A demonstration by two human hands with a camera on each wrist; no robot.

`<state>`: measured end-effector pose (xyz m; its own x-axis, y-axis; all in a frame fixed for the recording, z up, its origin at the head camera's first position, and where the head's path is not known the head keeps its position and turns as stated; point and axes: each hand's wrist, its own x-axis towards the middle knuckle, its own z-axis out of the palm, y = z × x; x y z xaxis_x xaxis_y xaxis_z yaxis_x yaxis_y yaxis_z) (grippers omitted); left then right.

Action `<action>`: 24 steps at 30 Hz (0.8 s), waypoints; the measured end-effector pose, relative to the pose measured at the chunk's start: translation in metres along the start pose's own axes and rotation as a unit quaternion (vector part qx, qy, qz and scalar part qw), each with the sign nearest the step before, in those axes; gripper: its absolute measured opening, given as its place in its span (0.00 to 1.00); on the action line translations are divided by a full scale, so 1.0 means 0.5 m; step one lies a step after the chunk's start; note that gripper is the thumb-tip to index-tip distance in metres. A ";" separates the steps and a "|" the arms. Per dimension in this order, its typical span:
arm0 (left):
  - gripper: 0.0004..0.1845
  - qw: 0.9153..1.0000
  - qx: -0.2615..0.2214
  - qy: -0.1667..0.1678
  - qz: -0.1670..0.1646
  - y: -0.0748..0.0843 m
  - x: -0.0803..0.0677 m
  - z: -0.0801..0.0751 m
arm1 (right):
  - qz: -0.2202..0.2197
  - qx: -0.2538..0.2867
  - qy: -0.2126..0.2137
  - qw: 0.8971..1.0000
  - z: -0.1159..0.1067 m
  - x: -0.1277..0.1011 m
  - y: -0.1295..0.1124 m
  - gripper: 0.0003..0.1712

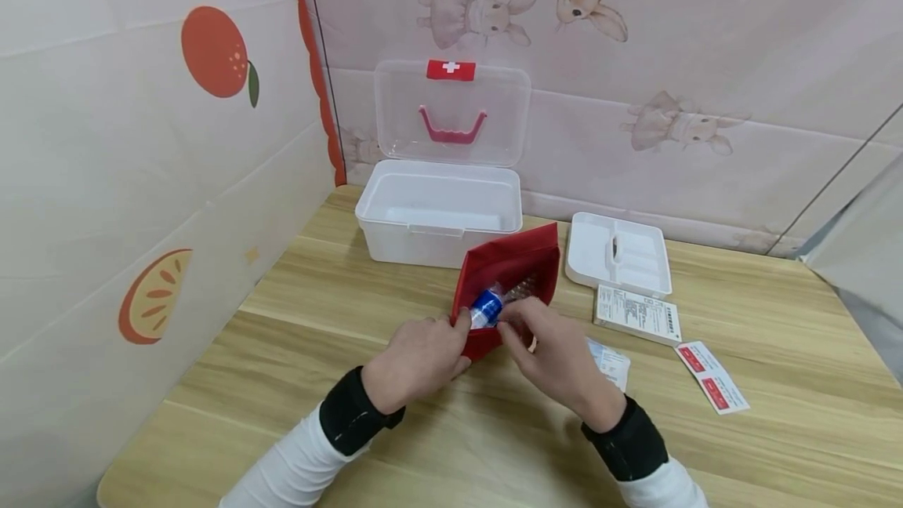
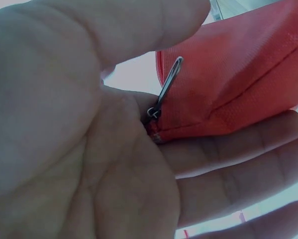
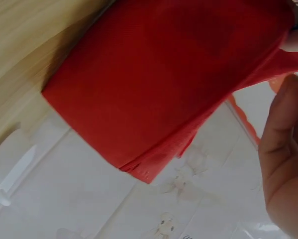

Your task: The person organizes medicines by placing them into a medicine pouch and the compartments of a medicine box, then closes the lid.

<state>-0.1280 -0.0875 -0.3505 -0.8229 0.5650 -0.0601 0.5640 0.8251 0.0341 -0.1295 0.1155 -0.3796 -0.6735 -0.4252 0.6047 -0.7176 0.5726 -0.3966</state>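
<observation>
At centre frame of the head view, on the wooden table (image 1: 296,320), a red zip pouch (image 1: 509,269) lies with its mouth held open toward the person. The left hand (image 1: 422,359) pinches the pouch's near left edge; the left wrist view shows the fabric corner lying across the fingers (image 2: 228,149), thumb above it, with the metal zip pull (image 2: 166,87) standing free. The right hand (image 1: 553,355) grips a small clear bottle with a blue band (image 1: 487,308), which sits at the pouch mouth, partly inside.

Risk, as judged: the pouch is soft and is held at one corner only; if that pinch slips, the mouth could fold shut against the bottle. The bottle looks smooth and could slide in the fingers. The loose zip pull may snag.

Condition of the pouch: bright red woven fabric, stitched seam, flat-sided, limp, no visible damage.

Toward the upper centre an open white first-aid box (image 1: 439,214) stands; to its right lies a white tray insert (image 1: 618,253), then a printed box (image 1: 638,313) and a red-and-white strip (image 1: 711,376) at right.
</observation>
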 end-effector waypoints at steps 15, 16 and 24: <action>0.39 0.999 -0.037 -0.013 0.009 -0.006 0.001 -0.009 | 0.059 -0.010 -0.161 0.985 0.037 -0.006 -0.029 0.10; 0.39 0.999 -0.042 -0.015 0.011 -0.007 0.001 -0.010 | 0.065 -0.006 -0.164 0.984 0.038 -0.005 -0.029 0.12; 0.39 0.997 -0.057 -0.031 0.031 -0.007 -0.006 -0.017 | 0.088 0.022 -0.183 0.979 0.046 -0.006 -0.035 0.19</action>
<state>-0.1282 -0.0917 -0.3421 -0.7789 0.6163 -0.1160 0.5993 0.7860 0.1520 -0.1190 0.0908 -0.3905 -0.8000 -0.5498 0.2404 -0.5866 0.6323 -0.5060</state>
